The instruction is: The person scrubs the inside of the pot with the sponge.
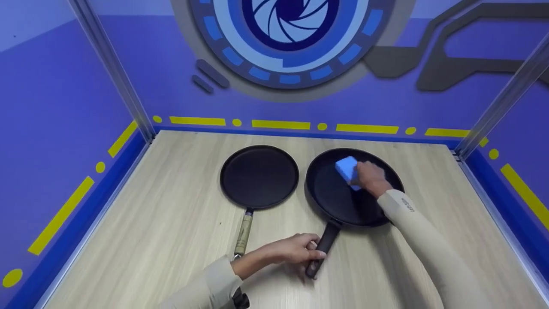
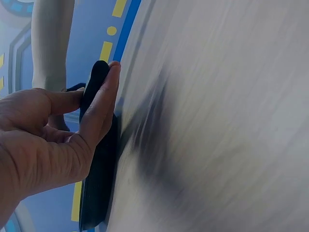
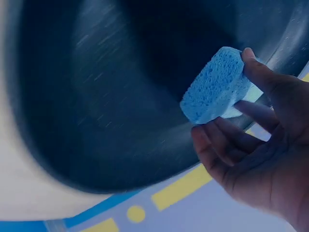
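A black frying pan stands on the right half of the table, its dark handle pointing toward the front. My left hand holds that handle near its end, thumb on one side and fingers on the other, as the left wrist view also shows. Over the inside of the pan, my right hand pinches a blue sponge between thumb and fingertips. The porous face of the sponge shows in the right wrist view, close to the pan's dark inner surface.
Left of the frying pan lies a flat black crepe pan with a wood-toned handle, partly behind my left wrist. The wooden table is enclosed by blue printed panels and metal corner posts.
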`<state>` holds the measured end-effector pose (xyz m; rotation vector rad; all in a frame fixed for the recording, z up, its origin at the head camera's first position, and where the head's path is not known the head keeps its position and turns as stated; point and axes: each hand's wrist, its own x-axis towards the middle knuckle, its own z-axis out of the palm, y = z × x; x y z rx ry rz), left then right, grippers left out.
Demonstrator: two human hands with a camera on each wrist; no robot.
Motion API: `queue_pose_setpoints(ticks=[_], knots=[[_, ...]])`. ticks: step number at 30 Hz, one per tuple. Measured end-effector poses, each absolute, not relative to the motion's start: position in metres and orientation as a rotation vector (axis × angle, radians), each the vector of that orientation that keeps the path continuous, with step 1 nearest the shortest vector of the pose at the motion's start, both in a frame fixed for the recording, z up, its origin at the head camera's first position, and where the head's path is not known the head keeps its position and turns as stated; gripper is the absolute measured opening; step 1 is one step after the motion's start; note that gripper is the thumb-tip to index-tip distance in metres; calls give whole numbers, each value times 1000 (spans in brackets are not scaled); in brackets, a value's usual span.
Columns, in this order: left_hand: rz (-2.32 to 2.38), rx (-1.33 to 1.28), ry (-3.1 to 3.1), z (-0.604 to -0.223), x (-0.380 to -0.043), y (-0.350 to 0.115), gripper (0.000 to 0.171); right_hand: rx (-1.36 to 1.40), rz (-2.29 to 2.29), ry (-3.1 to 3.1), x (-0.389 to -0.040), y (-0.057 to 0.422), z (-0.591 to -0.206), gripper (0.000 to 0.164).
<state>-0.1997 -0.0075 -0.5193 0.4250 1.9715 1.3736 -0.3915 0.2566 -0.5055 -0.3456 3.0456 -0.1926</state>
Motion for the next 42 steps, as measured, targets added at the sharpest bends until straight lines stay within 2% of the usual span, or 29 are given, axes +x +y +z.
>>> queue_pose_setpoints(ticks=[4, 8, 13, 16, 19, 21, 24, 32, 37, 42], knots=[[1408, 425, 1936, -519, -204, -13, 12, -252, -70, 2989, -382, 273, -496, 61], [1421, 432, 1922, -519, -208, -15, 11, -310, -8, 2934, -363, 279, -489, 59], [1460, 411, 1819, -519, -210, -20, 9, -389, -42, 2958, -337, 262, -490, 62], [1460, 401, 1828, -520, -210, -22, 7, -491, -57, 3015, -325, 243, -494, 55], [1465, 404, 1817, -520, -210, -22, 6, -698, -116, 3085, -317, 227, -500, 37], [1472, 405, 1769, -521, -210, -20, 6, -848, -183, 3093, -318, 220, -504, 22], [1482, 409, 1755, -522, -209, -18, 7, -938, -262, 3056, -330, 211, -508, 15], [1517, 419, 1702, -526, -202, -13, 8, -530, -309, 3061, -379, 214, -508, 39], [1516, 446, 1684, -528, -199, -10, 6, -341, -294, 3031, -398, 237, -505, 35], [1519, 447, 1697, -528, -200, -15, 6, -261, -218, 3013, -397, 265, -502, 30]])
